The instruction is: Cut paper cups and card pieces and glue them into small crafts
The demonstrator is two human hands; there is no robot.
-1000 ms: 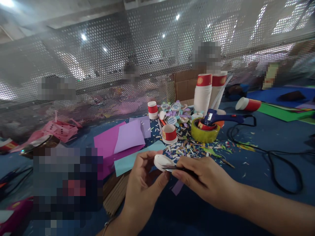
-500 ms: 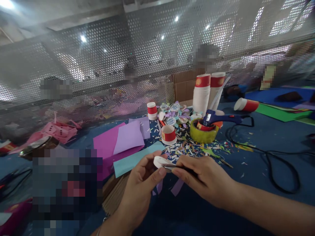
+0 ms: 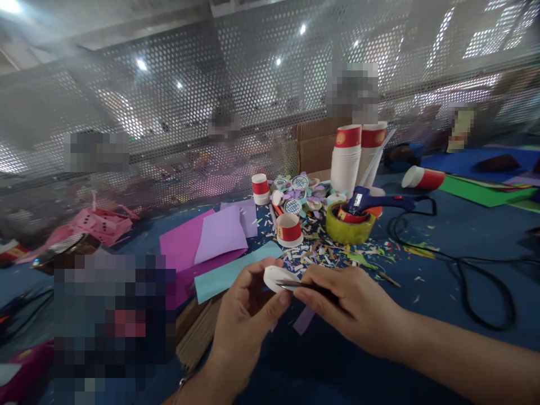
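My left hand (image 3: 248, 320) pinches a small round white paper cup base (image 3: 278, 277) between thumb and fingers. From the right, my right hand (image 3: 356, 312) grips a pair of scissors (image 3: 290, 284); their thin metal blades lie against the face of the base, while most of the handles is hidden in my fingers. Just beyond the hands, a cut-down red and white paper cup (image 3: 289, 229) stands among scattered paper scraps (image 3: 312, 253). A purple paper strip (image 3: 304, 320) lies under my right hand.
Behind are decorated discs (image 3: 293, 206), tall cup stacks (image 3: 346, 163) and a yellow tape roll (image 3: 350, 228) with a blue glue gun (image 3: 371, 201) resting on it. Its black cord (image 3: 464, 270) loops at right. Purple paper (image 3: 221, 236) and cardboard strips (image 3: 200, 334) lie left.
The white base has turned so that more of its flat face shows. My left thumb has shifted slightly right and down; my right hand stays nearly in place.
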